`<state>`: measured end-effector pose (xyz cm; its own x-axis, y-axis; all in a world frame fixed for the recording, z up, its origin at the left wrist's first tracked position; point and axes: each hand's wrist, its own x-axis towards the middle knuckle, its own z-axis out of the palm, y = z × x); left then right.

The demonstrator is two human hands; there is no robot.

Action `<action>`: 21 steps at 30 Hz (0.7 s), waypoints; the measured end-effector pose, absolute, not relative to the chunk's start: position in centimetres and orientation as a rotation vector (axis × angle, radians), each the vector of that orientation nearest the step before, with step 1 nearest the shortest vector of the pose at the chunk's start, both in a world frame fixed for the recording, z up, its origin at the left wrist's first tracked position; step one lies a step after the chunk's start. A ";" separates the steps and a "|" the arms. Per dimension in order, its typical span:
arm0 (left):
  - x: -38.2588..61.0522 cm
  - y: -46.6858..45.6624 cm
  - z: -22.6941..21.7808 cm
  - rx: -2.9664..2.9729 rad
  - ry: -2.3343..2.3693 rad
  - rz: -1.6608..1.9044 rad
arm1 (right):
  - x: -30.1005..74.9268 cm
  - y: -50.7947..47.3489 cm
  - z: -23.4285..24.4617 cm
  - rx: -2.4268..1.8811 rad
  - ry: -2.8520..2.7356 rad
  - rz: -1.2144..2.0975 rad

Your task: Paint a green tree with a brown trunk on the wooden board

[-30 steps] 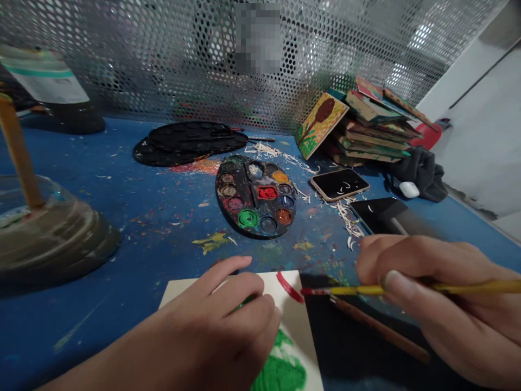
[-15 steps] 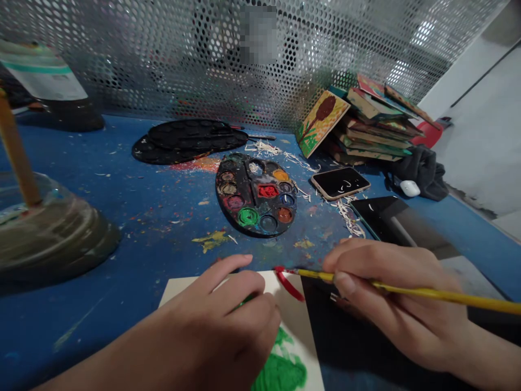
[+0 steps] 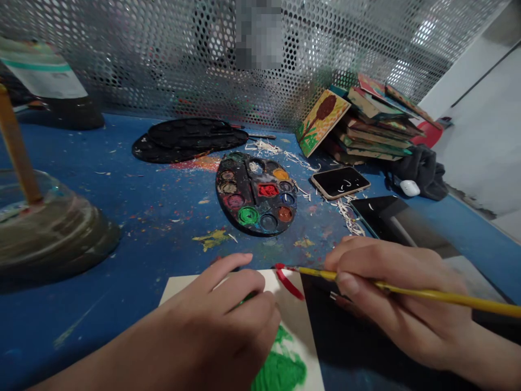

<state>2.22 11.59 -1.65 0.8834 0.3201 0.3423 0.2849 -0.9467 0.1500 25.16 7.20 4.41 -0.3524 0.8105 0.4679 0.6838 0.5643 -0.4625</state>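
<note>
My left hand (image 3: 220,326) rests on a cream board (image 3: 295,331) at the near edge, fingers curled, forefinger stretched out, pressing it down. The board carries a green patch and a red curved stroke at its top right corner. My right hand (image 3: 399,298) pinches a yellow paintbrush (image 3: 407,291); its red tip touches the top end of the red stroke. A second, brown brush lies partly under my right hand. A round black palette (image 3: 256,194) with wells of red, green, orange and purple paint lies just beyond the board.
On the blue paint-spattered table (image 3: 142,217): empty black palettes (image 3: 187,140) at the back, a jar of murky water (image 3: 49,233) with a stick at left, a phone (image 3: 340,182), a dark tablet (image 3: 391,217), stacked painted boards (image 3: 366,127), a white earbud case (image 3: 409,188). Perforated metal screen behind.
My right hand moved left and forward, bringing the brush tip from the lower end of the red stroke to its top end. My left hand stayed put.
</note>
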 end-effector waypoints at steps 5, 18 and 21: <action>2.4 11.7 -1.4 2.976 0.488 0.576 | 25.0 7.2 4.1 -1.198 -2.144 0.278; 2.1 11.6 -1.9 2.946 0.509 0.553 | 25.4 6.9 3.4 -1.201 -2.096 0.316; 2.1 11.7 -1.9 2.984 0.472 0.585 | 25.4 6.9 3.8 -1.200 -2.137 0.298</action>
